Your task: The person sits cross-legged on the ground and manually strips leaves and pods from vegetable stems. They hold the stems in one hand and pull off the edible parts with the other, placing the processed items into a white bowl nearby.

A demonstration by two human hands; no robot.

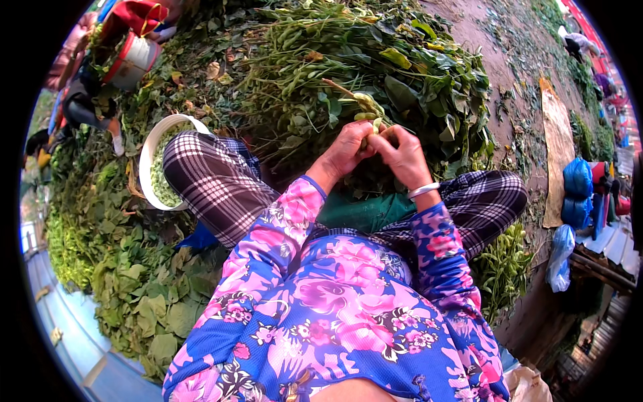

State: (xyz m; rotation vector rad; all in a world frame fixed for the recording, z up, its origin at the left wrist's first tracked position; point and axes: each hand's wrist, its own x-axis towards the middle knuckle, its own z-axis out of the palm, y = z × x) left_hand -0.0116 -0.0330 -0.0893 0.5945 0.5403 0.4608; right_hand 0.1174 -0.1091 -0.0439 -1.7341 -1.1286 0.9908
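Note:
Close together in front of my lap, my left hand [345, 149] and my right hand [403, 152] have their fingertips meeting on a short bean stalk [369, 104] with green and yellowing pods. A green pod [376, 125] shows between the fingertips; the fingers hide part of the stalk. A silver bangle [423, 190] circles my right wrist. Just beyond the hands lies a large heap of bean plants [301, 65] with pods and leaves. Beside my left knee, a white bucket [146, 163] holds shelled green beans [162, 176].
Stripped leaves [145, 281] cover the ground at left. A green plastic sheet [369, 212] lies in my lap. More bean plants [505, 264] lie by my right knee. Another person's leg [114, 131] and a white-and-red bucket [131, 60] are at upper left. Blue bags [576, 193] stand at right.

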